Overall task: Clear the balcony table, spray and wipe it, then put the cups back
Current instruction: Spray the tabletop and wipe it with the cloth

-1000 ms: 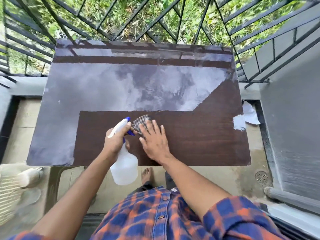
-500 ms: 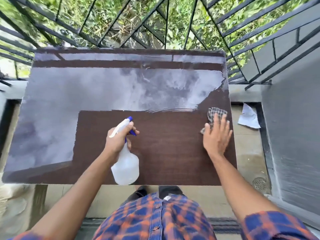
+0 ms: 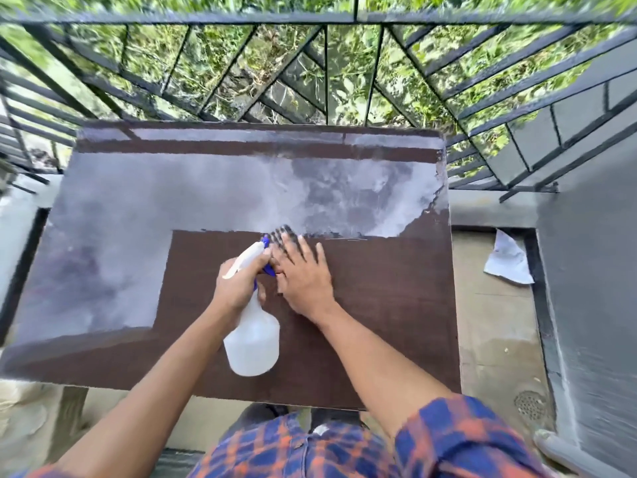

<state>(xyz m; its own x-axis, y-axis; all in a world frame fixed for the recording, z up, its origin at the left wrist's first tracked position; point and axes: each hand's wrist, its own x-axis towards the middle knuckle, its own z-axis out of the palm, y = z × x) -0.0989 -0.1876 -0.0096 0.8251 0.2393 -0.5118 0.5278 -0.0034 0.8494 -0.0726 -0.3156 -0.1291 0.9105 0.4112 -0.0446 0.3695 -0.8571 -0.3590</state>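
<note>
The person's blue and orange checked shirt (image 3: pixel 310 450) was nearest. Above the near part of the brown table (image 3: pixel 379 322) was a white spray bottle (image 3: pixel 253 346). The left hand (image 3: pixel 238 284) was wrapped tight round its neck. Just beside it, the right hand (image 3: pixel 305 274) lay flat, fingers straight and spread, pressing a blurry checked cloth (image 3: pixel 284 234) on the table top. Past the cloth the table looked grey and shiny. A white paper (image 3: pixel 508 260) lay on the floor (image 3: pixel 493 339) to the right. A black railing (image 3: pixel 324 74) stood behind the table.

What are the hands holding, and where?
The left hand grips the spray bottle by its neck. The right hand presses flat on the cloth.
</note>
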